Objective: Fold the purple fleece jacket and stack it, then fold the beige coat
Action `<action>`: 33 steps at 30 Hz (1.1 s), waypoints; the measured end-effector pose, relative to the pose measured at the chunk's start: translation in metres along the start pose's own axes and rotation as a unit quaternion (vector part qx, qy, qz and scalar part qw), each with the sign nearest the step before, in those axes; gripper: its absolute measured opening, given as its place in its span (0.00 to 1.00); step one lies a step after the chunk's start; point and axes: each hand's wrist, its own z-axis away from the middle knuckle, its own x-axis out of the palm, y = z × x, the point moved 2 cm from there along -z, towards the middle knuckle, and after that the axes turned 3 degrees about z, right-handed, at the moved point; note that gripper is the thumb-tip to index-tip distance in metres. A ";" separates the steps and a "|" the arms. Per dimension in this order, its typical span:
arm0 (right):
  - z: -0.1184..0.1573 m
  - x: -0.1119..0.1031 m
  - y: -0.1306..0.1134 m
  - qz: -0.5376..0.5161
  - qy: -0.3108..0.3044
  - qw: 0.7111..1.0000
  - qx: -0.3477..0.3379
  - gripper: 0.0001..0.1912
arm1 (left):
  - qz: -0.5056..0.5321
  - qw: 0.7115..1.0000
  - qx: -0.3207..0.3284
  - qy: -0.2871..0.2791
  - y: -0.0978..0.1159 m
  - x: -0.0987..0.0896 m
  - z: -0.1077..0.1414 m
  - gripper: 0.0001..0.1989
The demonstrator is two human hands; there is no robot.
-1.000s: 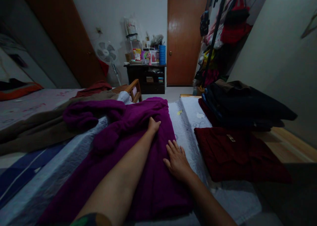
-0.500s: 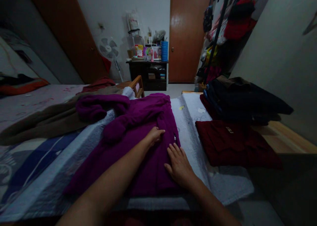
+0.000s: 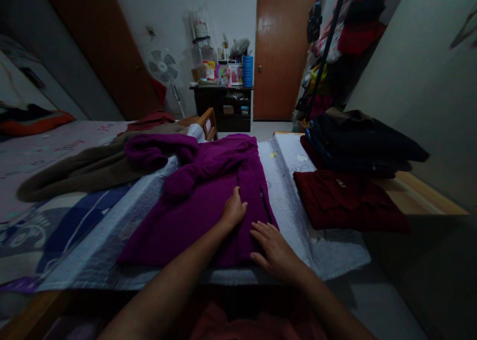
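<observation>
A purple garment lies spread on a pale blue quilted cover. One of its sleeves is bent across the upper part, and another stretches left over a brown garment. My left hand rests on the middle of the purple cloth, its fingers partly extended; no held fold of cloth can be made out. Against the garment's lower right edge, my right hand lies flat with its fingers spread. A dark zipper shows along the right side, just above my right hand.
Folded dark red clothing and a stack of dark folded clothes are at the right, partly on a wooden surface. A wooden chair-like frame stands beyond the purple garment. A fan is at the back left.
The view has shifted slightly. My left hand has turned, its fingers now pointing away from me. My right hand sits slightly lower on the garment's edge, and more of the zipper shows.
</observation>
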 end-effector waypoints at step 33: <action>0.041 0.016 0.014 0.050 0.118 0.992 0.002 0.23 | -0.157 0.966 0.147 -0.146 -0.006 -0.022 0.069 0.20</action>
